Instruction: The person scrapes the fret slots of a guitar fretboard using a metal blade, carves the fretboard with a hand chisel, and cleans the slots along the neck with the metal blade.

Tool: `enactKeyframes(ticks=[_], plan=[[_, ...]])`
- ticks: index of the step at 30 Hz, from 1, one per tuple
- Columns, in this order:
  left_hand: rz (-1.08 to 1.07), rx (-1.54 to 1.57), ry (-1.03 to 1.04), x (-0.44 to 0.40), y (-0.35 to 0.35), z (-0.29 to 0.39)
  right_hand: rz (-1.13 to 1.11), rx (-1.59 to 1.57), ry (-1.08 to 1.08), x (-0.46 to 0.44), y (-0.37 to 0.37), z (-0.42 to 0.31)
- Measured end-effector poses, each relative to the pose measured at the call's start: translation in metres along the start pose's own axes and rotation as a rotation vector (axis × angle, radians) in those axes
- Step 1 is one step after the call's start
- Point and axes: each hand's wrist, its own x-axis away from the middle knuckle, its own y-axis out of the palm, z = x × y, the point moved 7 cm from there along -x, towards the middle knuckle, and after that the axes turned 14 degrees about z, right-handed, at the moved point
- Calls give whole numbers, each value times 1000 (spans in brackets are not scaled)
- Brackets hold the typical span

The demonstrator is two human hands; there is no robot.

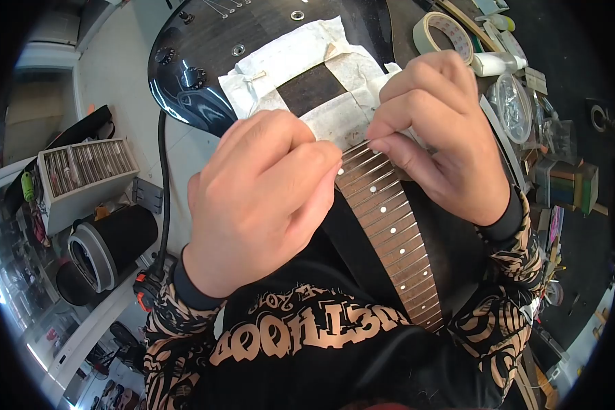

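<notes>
A dark electric guitar [184,102] lies in front of me, its fretboard [387,222] running down toward my body. White masking tape [297,58] covers the body around a dark rectangular patch [311,90] above the fretboard's end. My left hand [256,188] is closed in a pinch at the left edge of the last frets. On the opposite edge, my right hand [444,133] pinches with thumb and forefinger. A thin dark line shows between both sets of fingertips, across the fretboard's end; whether it is a fret or a held piece is unclear.
At the upper right, a roll of masking tape [443,39] lies beside a white bottle [497,63] and a clear plastic container [512,107]. To the left stand a white box with upright slots [82,174] and a black cylinder [119,239]. A black cable [162,184] hangs near the guitar.
</notes>
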Motion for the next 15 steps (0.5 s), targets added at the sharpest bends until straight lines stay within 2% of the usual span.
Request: enactKeyframes(ticks=[6,15], plan=[[7,35,-59,15,11,-5,-21,-5,5,16,13,8],[-28,54,-26,15,10,-3,-73,-66,28,17,16,6]])
